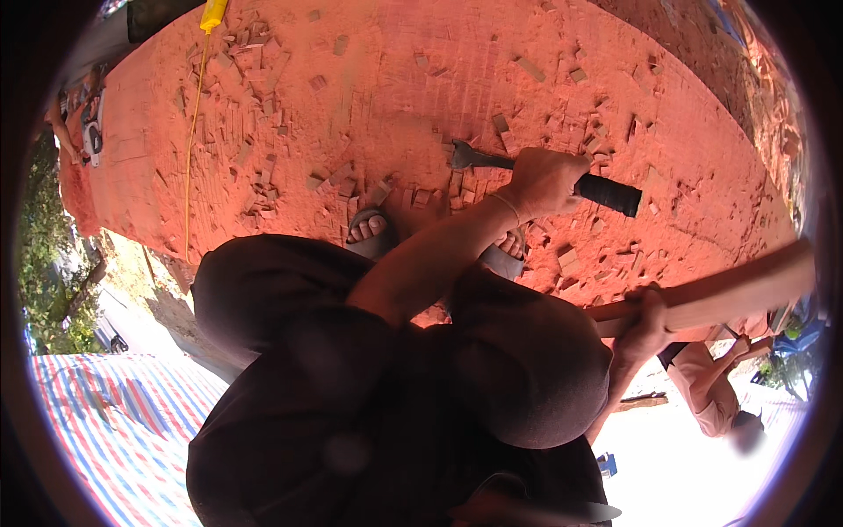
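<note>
My left hand (pixel 546 180) is closed around a chisel (pixel 609 195). The chisel's black-wrapped handle sticks out to the right of my fist, and its flared metal blade points left, low over the red wood surface (pixel 378 79). On the right, beside my knee, my right hand (pixel 645 321) grips a thick wooden club (pixel 738 290). Its broad end reaches out to the right and is somewhat blurred. Several wood chips (pixel 334 180) lie around the blade and my sandaled feet (pixel 373 230).
A yellow-handled tool or plug (pixel 212 14) with a yellow cord (pixel 190 149) lies at the upper left. Another person (pixel 707 378) works at the far right, and part of one more person (pixel 66 127) shows at the far left. Striped sheeting (pixel 123 413) spreads at lower left.
</note>
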`<state>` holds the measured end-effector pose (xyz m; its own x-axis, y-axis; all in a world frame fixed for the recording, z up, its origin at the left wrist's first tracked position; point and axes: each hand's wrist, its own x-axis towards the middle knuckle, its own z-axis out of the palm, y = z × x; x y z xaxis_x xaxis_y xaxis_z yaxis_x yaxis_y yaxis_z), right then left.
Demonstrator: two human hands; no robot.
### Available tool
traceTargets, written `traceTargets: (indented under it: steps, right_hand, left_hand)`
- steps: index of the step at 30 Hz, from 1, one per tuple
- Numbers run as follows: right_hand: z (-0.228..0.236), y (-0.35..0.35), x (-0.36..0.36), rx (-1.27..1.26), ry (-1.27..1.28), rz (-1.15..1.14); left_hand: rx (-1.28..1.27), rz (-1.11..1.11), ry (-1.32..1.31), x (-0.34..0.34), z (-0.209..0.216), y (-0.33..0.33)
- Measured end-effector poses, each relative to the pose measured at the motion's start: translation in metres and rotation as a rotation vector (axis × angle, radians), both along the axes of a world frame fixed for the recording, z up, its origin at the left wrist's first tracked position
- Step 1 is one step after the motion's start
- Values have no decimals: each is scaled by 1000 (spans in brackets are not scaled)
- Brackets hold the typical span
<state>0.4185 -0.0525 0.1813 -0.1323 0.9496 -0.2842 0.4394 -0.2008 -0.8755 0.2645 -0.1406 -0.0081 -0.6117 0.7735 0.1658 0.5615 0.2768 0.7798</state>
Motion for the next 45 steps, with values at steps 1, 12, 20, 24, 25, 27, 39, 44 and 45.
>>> traceTargets:
  steps: [1,12,20,24,25,27,39,44,45]
  right_hand:
    - [-26,-10,17,11,-164,223]
    - [67,66,21,309,220,-371]
    - [-69,-13,91,-241,-320,264]
    - [-24,35,130,-79,-186,100]
    - [-11,47,131,-61,-179,134]
    - [7,70,132,33,-130,36]
    - [48,51,34,340,328,-70]
    - [-57,-25,83,-128,-459,434]
    - [-62,-23,98,-108,-439,448]
  left_hand:
    - [-48,-39,-12,-3,0,0]
    - [-109,-59,-79,-1,-1,-1]
    - [-139,-96,-24,-8,-1,-18]
    - [14,-75,-118,15,9,-17]
    - [45,-100,-124,21,11,-14]
    - [-45,-153,-128,24,12,-14]
    - [127,-16,-179,11,18,-37]
    - [151,52,-173,4,14,-35]
    - [142,49,-153,5,14,-33]
